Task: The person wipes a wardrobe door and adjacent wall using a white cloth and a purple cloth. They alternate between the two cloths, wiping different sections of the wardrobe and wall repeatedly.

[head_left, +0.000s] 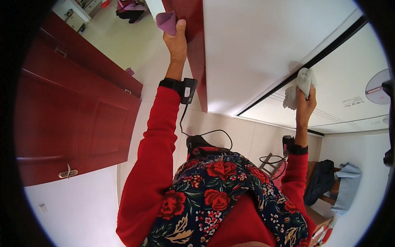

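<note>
Stretched forward along the red door frame (196, 45), my left hand (176, 44) is closed on a purple cloth (166, 23). Its thumb lies against the frame's edge, and the other fingers are mostly hidden. Farther right, my right hand (303, 108) grips a folded pale grey cloth (305, 82). That cloth rests at the black edge strip (271, 92) of a large white panel (337, 78) with thin printed lines, and one end hangs loose. Between my hands stands a plain white wall (255, 49).
A dark red door (82, 119) with a metal handle (68, 172) stands at left. Another person (131, 10) crouches in the far room. Dark clothing (320, 181) and a light blue garment (347, 187) hang at right. A cable (214, 131) trails from my left wrist device.
</note>
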